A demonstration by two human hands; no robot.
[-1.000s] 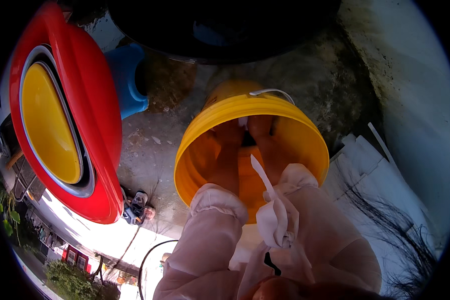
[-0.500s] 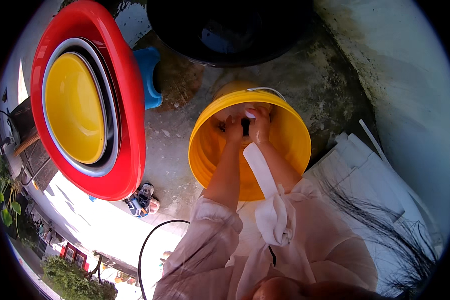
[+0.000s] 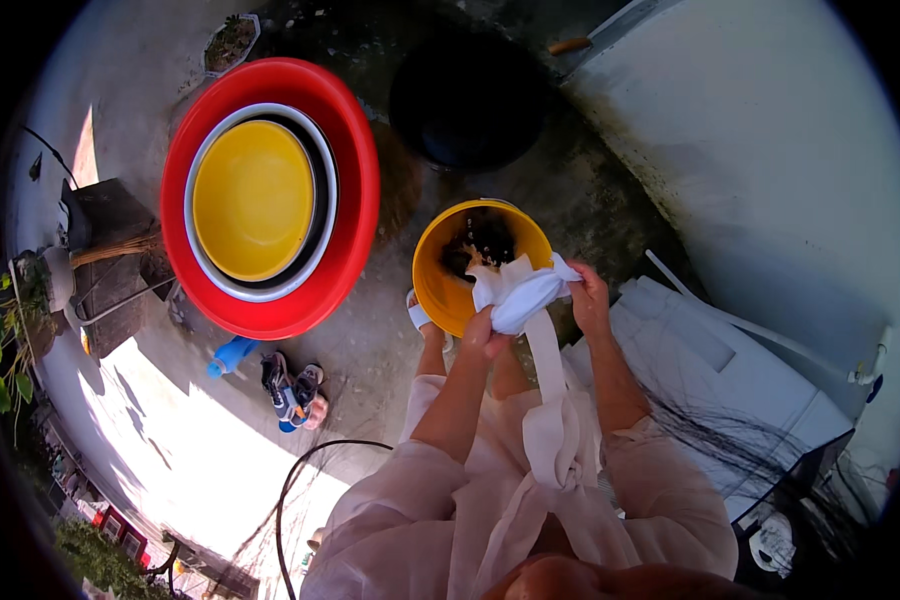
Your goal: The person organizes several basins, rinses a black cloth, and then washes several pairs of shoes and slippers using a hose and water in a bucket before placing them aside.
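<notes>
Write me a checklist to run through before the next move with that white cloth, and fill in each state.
1. Left hand gripping the white cloth: ok.
2. Right hand gripping the cloth's other end: ok.
3. Yellow bucket mouth-up: ok.
4. Sleeves clear of both hands: ok, they end well back on the arms.
5. Hanging shirt tie clear of the cloth: cannot tell, they meet in this view.
6. Cloth free of water: cannot tell.

Cloth point(image 3: 525, 302) at near rim of bucket point(image 3: 436, 284), nested basins point(image 3: 253, 205) left, wall point(image 3: 780, 165) right
</notes>
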